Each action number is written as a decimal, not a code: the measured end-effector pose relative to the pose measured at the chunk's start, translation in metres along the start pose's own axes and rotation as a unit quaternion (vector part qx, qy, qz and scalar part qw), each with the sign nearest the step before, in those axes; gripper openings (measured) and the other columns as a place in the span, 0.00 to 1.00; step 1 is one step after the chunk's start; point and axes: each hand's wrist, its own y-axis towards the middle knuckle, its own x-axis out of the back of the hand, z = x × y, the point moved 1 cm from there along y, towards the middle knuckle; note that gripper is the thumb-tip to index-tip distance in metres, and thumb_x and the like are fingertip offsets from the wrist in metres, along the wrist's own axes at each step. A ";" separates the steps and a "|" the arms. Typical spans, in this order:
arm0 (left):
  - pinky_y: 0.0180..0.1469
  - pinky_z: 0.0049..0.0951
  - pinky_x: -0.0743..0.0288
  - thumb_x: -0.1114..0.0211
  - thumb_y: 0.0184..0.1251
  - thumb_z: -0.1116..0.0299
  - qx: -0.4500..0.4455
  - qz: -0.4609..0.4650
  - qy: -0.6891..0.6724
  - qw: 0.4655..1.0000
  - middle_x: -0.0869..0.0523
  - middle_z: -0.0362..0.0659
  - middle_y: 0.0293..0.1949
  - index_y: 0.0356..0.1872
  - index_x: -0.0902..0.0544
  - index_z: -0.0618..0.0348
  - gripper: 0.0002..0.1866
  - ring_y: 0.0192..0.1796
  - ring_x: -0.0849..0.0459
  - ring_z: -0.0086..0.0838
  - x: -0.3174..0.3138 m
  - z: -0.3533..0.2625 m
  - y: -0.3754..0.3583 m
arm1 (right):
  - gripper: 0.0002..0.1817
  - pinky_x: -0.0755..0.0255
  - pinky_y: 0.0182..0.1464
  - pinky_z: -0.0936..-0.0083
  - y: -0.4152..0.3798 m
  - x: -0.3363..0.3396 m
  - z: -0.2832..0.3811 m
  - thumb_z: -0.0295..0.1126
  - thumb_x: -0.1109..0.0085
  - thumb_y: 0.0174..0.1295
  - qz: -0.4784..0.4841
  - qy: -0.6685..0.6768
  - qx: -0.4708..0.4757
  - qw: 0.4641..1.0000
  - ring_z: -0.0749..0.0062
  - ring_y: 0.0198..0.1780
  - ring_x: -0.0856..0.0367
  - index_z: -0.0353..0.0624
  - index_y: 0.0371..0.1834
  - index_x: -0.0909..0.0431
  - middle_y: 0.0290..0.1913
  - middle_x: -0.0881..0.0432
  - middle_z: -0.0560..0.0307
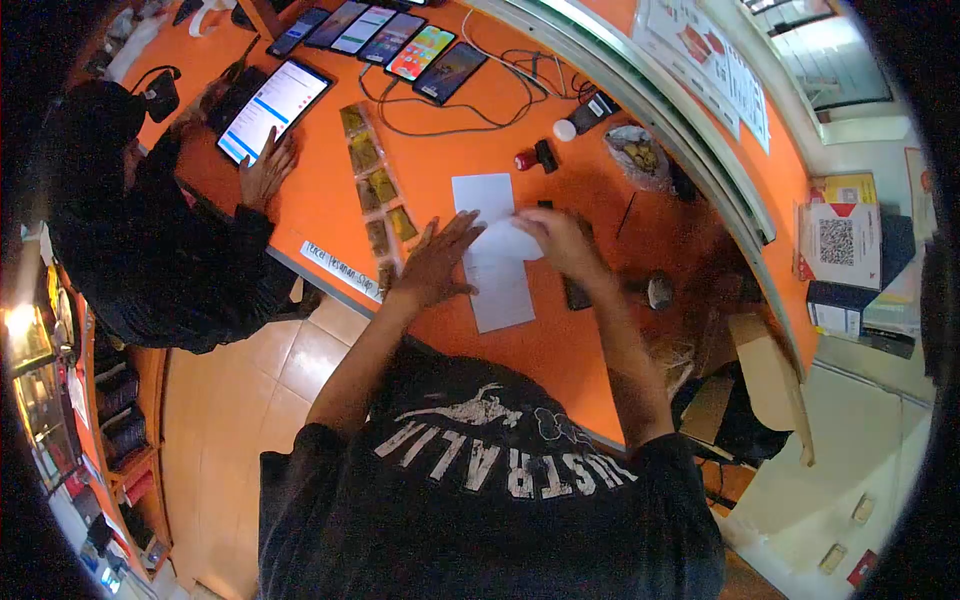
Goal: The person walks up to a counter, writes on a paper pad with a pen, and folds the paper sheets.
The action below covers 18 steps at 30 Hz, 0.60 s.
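A long white sheet of paper [502, 300] lies on the orange counter in front of me, with a bent or overlapping part near its middle. My left hand [440, 262] is open, its fingers spread over the sheet's left edge. Closed at the sheet's right side, my right hand [562, 242] grips the raised white part of the paper; its fingertips are slightly blurred. To the left of my left hand runs a strip of clear packets [376, 187] with brownish contents. A small red item [525, 160] and a black piece [546, 155] sit beyond the paper.
Several phones [420, 52] line the counter's far side, with black cables [440, 132] beside them. At left, another person's hand [267, 172] touches a lit tablet [275, 110]. A clear bag [638, 157] lies at right, near the metal-edged partition [690, 140]. An open cardboard box [765, 375] stands lower right.
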 end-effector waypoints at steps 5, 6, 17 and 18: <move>0.82 0.52 0.61 0.16 0.39 0.51 0.018 -0.014 -0.024 0.999 0.49 0.42 0.81 0.79 0.45 0.52 0.63 0.83 0.52 0.35 -0.001 0.003 -0.001 | 0.17 0.26 0.38 0.66 0.028 0.009 -0.032 0.42 0.38 0.70 0.006 0.049 0.008 0.999 0.62 0.32 0.18 0.35 0.39 0.16 0.31 0.16 0.47; 0.82 0.52 0.61 0.16 0.38 0.51 0.020 -0.009 -0.025 0.999 0.49 0.42 0.82 0.79 0.45 0.52 0.64 0.83 0.53 0.35 -0.001 0.003 0.000 | 0.17 0.26 0.38 0.66 0.029 0.010 -0.037 0.42 0.38 0.70 0.009 0.048 0.010 0.999 0.62 0.32 0.18 0.35 0.39 0.16 0.31 0.16 0.47; 0.81 0.56 0.63 0.15 0.35 0.47 0.009 -0.003 -0.038 0.999 0.50 0.45 0.82 0.79 0.46 0.53 0.67 0.83 0.54 0.39 -0.007 0.009 0.000 | 0.15 0.31 0.34 0.73 0.008 0.016 -0.076 0.36 0.33 0.67 -0.018 0.093 -0.061 0.994 0.81 0.29 0.30 0.35 0.31 0.21 0.24 0.26 0.62; 0.81 0.56 0.63 0.16 0.35 0.47 0.009 -0.005 -0.041 0.999 0.50 0.45 0.82 0.79 0.46 0.53 0.67 0.83 0.55 0.40 -0.007 0.009 0.000 | 0.15 0.31 0.34 0.73 0.004 0.017 -0.076 0.36 0.33 0.67 -0.020 0.094 -0.062 0.993 0.81 0.29 0.30 0.35 0.31 0.21 0.24 0.26 0.62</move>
